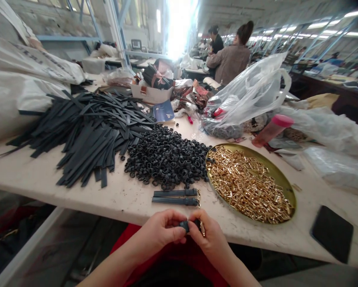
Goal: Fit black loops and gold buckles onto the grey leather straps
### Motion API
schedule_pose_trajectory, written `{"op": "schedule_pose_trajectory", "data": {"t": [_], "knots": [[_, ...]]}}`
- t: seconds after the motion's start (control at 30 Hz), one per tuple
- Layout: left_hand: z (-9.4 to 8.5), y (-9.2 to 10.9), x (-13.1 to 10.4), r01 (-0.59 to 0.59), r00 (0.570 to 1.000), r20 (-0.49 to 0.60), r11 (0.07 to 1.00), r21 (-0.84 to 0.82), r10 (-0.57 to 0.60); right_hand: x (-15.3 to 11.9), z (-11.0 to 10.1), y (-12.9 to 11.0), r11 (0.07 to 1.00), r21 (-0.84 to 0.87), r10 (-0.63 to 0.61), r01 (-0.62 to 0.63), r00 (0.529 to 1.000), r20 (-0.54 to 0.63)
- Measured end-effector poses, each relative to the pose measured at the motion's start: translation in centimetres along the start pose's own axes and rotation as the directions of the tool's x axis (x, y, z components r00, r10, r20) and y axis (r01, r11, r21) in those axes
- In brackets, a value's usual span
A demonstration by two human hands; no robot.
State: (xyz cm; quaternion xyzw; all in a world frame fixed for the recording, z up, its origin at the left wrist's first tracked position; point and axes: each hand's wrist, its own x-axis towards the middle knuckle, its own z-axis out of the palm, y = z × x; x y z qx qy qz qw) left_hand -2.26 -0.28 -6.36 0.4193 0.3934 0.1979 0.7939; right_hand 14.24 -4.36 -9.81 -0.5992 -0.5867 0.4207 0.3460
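Note:
Just over the table's front edge, my two hands meet on a short dark strap (184,226) with a gold buckle (202,229) at its right end. My left hand (162,230) pinches the strap's left part between thumb and fingers. Close beside it, my right hand (208,232) grips the strap near the buckle. Fingers hide most of the strap. Two similar buckled straps (174,201) lie side by side beyond my hands. Behind them is a heap of small black loops (167,159). A round golden tray (264,157) to the right bears many gold buckles (247,185).
Long black strips (86,139) are piled at the left, beside white sacks (23,87). A black phone (332,234) lies at the right edge. Farther back are a clear plastic bag (250,91), a pink-lidded jar (271,130) and a box (151,95). Other people (232,59) are in the background.

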Motion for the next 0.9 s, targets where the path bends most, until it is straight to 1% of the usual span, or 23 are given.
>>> {"op": "schedule_pose_trajectory", "data": {"t": [0.07, 0.13, 0.23, 0.3, 0.37, 0.43, 0.5, 0.57, 0.63, 0.7, 0.73, 0.8, 0.83, 0.87, 0.9], "knots": [[0.2, -0.4, -0.4, 0.05, 0.999, 0.005, 0.999, 0.012, -0.05, -0.8, -0.2, 0.0, 0.999, -0.016, -0.038, 0.04, 0.994, 0.107], [0.4, -0.9, -0.8, 0.083, 0.996, 0.033, 0.996, 0.04, -0.085, -1.7, -0.3, -0.1, 0.998, -0.001, -0.059, 0.06, 0.985, 0.161], [0.9, -1.9, -1.4, 0.078, 0.994, 0.069, 0.994, 0.075, -0.084, -3.0, -0.1, -0.3, 0.995, -0.016, -0.088, 0.094, 0.973, 0.215], [1.2, -2.5, -1.9, 0.061, 0.995, 0.07, 0.995, 0.084, -0.067, -3.8, 0.2, -0.4, 0.996, -0.008, -0.087, 0.091, 0.973, 0.214], [1.3, -2.7, -2.4, 0.062, 0.996, 0.055, 0.99, 0.128, -0.07, -4.6, 0.5, -0.5, 0.996, 0.047, -0.079, 0.071, 0.979, 0.186], [1.5, -2.7, -3.0, 0.106, 0.99, 0.067, 0.963, 0.247, -0.126, -5.3, 0.8, -0.6, 0.993, 0.091, -0.087, 0.073, 0.985, 0.149], [1.7, -2.3, -3.6, 0.145, 0.979, 0.08, 0.913, 0.38, -0.189, -5.8, 1.2, -0.7, 0.991, 0.097, -0.106, 0.093, 0.985, 0.137], [2.0, -2.0, -3.9, 0.136, 0.978, 0.082, 0.878, 0.459, -0.194, -6.0, 1.7, -0.6, 0.988, 0.11, -0.121, 0.106, 0.982, 0.143], [2.1, -1.8, -3.9, 0.102, 0.987, 0.059, 0.862, 0.497, -0.151, -5.7, 2.1, -0.6, 0.98, 0.178, -0.119, 0.095, 0.984, 0.133], [2.1, -1.7, -3.7, 0.087, 0.989, 0.053, 0.841, 0.535, -0.136, -5.1, 2.2, -0.7, 0.963, 0.256, -0.106, 0.081, 0.991, 0.085], [2.0, -1.6, -3.5, 0.084, 0.989, 0.052, 0.822, 0.562, -0.137, -4.9, 2.0, -0.9, 0.956, 0.283, -0.105, 0.081, 0.992, 0.07], [2.0, -1.3, -2.9, 0.036, 0.995, 0.049, 0.781, 0.624, -0.086, -4.6, 1.2, -1.7, 0.954, 0.28, -0.129, 0.108, 0.99, 0.058], [2.3, -0.9, -2.4, -0.027, 0.999, 0.045, 0.761, 0.648, -0.003, -4.7, 0.6, -2.3, 0.959, 0.253, -0.148, 0.13, 0.988, 0.052], [2.8, -0.4, -1.5, -0.127, 0.991, 0.055, 0.751, 0.648, 0.12, -4.9, 0.0, -3.0, 0.964, 0.214, -0.165, 0.154, 0.986, 0.036], [3.6, 0.4, -0.4, -0.206, 0.978, 0.117, 0.729, 0.653, 0.172, -5.1, -0.7, -3.7, 0.97, 0.169, -0.174, 0.174, 0.985, -0.01]]}}
